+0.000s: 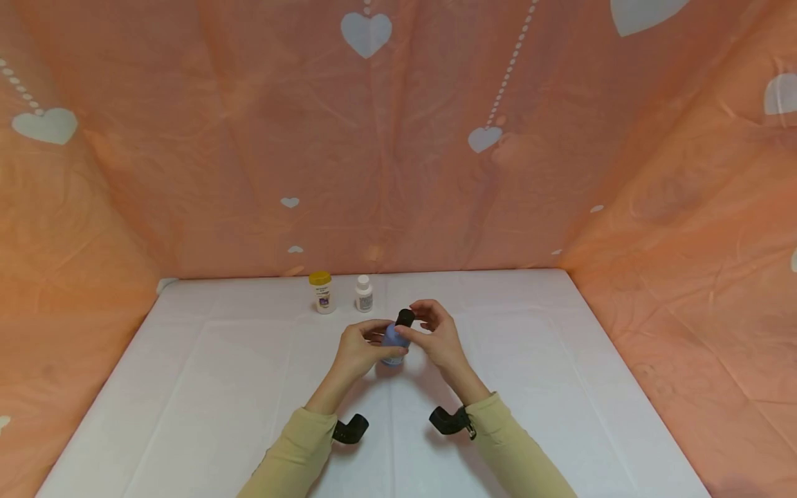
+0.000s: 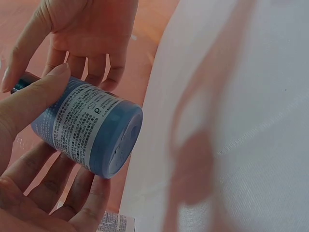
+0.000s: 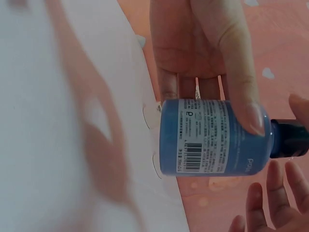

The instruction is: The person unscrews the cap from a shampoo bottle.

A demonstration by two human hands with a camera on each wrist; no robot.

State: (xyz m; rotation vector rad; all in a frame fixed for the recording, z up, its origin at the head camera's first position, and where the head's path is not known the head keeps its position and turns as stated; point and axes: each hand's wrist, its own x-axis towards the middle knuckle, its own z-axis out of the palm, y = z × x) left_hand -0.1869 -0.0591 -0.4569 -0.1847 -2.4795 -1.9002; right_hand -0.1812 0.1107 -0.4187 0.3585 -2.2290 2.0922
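You have one blue bottle [image 3: 216, 137], black cap [image 1: 405, 317] uppermost, white printed label [image 3: 203, 128], held tilted, nearer you than the white bottle [image 1: 364, 295].

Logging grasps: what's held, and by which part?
Blue bottle, by its body, in the left hand; right hand is at the black cap, grip unclear.

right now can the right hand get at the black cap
Likely yes: the right hand is beside the black cap, which sticks out clear of the left hand gripping the blue bottle.
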